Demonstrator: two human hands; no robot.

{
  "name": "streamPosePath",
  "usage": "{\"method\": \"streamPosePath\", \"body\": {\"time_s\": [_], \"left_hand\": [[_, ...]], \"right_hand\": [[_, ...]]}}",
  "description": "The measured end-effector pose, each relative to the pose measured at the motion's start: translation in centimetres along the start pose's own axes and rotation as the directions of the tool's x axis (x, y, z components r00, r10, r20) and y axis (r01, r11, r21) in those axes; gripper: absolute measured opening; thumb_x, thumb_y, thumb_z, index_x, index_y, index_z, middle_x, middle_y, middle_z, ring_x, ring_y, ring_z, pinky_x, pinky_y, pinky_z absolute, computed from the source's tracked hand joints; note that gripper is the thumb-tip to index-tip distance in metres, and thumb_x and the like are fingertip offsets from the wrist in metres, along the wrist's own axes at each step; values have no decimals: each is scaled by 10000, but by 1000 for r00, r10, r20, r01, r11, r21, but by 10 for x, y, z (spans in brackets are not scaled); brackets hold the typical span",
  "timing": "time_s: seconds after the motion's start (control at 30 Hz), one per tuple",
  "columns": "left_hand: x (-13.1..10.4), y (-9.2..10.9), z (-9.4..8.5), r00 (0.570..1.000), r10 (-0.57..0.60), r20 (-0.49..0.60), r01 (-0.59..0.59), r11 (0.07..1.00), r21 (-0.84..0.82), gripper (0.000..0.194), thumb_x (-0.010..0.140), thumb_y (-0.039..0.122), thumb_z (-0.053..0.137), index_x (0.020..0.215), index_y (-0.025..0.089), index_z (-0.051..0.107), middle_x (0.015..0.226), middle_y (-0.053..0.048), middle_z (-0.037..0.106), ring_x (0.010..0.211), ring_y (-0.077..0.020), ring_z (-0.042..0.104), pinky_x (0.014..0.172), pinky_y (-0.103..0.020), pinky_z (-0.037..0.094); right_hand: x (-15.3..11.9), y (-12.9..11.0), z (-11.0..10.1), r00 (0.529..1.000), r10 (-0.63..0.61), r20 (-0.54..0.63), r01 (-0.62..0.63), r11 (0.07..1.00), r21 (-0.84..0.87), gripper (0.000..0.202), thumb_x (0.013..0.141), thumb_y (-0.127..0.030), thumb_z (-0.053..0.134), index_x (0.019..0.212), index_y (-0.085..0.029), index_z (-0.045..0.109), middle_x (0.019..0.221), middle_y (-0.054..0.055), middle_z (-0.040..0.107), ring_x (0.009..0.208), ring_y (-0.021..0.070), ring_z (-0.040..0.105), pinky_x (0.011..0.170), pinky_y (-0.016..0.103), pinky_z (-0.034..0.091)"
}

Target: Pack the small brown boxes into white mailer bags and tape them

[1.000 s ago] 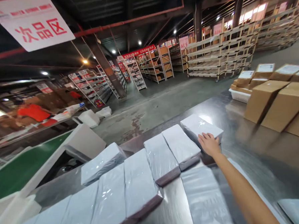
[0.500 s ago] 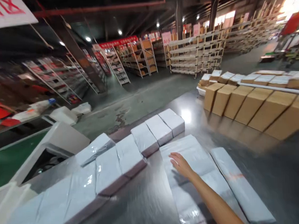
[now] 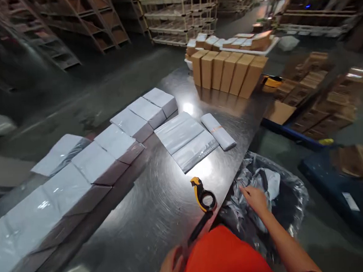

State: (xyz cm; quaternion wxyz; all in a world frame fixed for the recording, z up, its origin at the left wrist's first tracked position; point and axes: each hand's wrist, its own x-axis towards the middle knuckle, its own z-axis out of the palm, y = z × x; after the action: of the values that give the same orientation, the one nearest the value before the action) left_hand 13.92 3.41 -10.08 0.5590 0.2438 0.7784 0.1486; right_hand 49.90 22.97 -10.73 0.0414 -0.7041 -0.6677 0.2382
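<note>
My right hand (image 3: 255,199) is over a bin lined with clear plastic (image 3: 296,191), its fingers curled against crumpled grey-white plastic (image 3: 270,182). Low in the view, my left hand (image 3: 171,266) is by the table's near edge, partly cut off and blurred. A yellow and black tape dispenser (image 3: 199,194) lies on the metal table (image 3: 155,218). Beyond it are a flat stack of grey plastic bags (image 3: 184,138) and a rolled bundle (image 3: 218,131) with an orange band.
White-wrapped packages (image 3: 93,159) form a long row on the left. Brown boxes (image 3: 219,69) stand upright at the table's far end. Cartons (image 3: 314,80) fill a blue-rimmed container on the right. Shelving racks (image 3: 175,14) stand behind.
The view has swung right and down. My right hand has left the stack of bags and is now at the lined bin. My left hand and the tape dispenser have come into view.
</note>
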Motion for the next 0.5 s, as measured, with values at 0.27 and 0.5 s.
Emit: {"method": "streamPosePath", "body": {"time_s": [0.27,0.5], "left_hand": [[26,-39,23,754,605,256,-549,366,751,520,883,429,339,1208,119,601,1288,-196,610,1231,-319,549,1037,-410,421],[38,-34,49,675,699,238,-418,96,903,356,905,428,500,1032,143,672,1034,-160,668,954,-324,663,815,-409,501]], "right_hand": [[-249,21,93,886,418,203,-455,868,199,344,824,-395,603,523,-231,633,743,77,728,821,246,694,735,318,452],[-437,93,133,537,816,213,-802,416,429,390,708,-156,756,430,-223,491,569,7,615,756,211,693,787,341,487]]}}
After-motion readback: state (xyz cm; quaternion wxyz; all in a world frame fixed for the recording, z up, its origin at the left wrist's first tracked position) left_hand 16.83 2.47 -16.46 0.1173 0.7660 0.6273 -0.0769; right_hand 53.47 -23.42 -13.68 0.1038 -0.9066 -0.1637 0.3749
